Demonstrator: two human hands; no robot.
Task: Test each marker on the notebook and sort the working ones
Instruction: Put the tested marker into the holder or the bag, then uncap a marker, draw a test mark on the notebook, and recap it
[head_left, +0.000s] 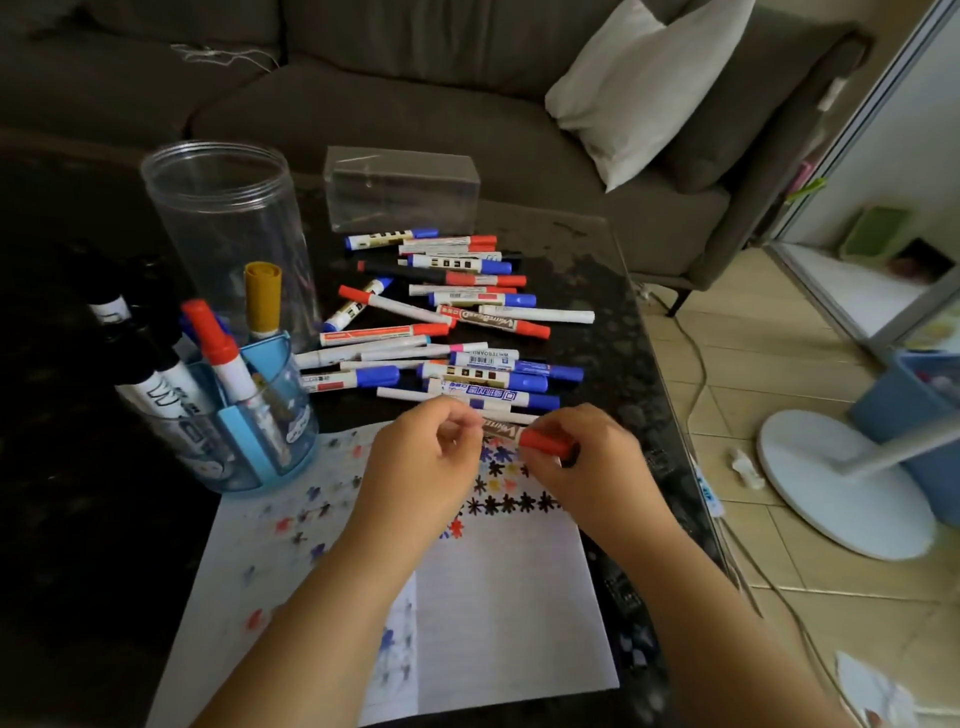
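Observation:
A red-capped whiteboard marker (511, 432) lies level between my two hands, above the notebook (498, 597). My left hand (426, 462) grips its white barrel end. My right hand (582, 462) pinches its red cap (545, 442). The open page carries rows of red, blue, black and orange test marks. A pile of red-, blue- and black-capped markers (457, 322) lies on the dark table behind the notebook. A blue holder (260, 436) at the left stands several markers upright.
A tall clear jar (228, 228) and a clear plastic box (402, 189) stand behind the pile. A grey sofa with a white cushion (649, 83) is beyond. The table's right edge drops to tiled floor with a fan base (841, 483) and cables.

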